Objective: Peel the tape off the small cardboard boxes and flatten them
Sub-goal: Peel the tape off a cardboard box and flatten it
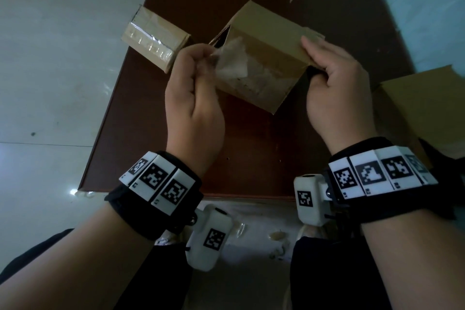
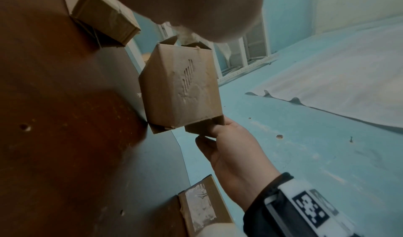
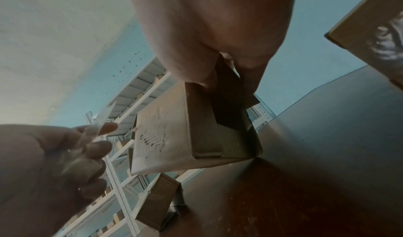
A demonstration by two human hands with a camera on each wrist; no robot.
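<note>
Right hand (image 1: 337, 85) grips the end flap of the small brown cardboard box (image 1: 261, 58), holding it tilted above the dark brown board (image 1: 251, 148). Left hand (image 1: 193, 88) pinches a strip of clear crinkled tape (image 1: 231, 58) between thumb and fingers, lifted off the box's face. A second, taped cardboard box (image 1: 153, 35) lies at the board's far left corner

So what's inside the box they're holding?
The held box has its flaps open at both ends. The right wrist view looks into one end: only dark cardboard walls and the right hand fingers gripping a flap. Deeper in is shadow, so I can't tell whether it's empty.
</note>
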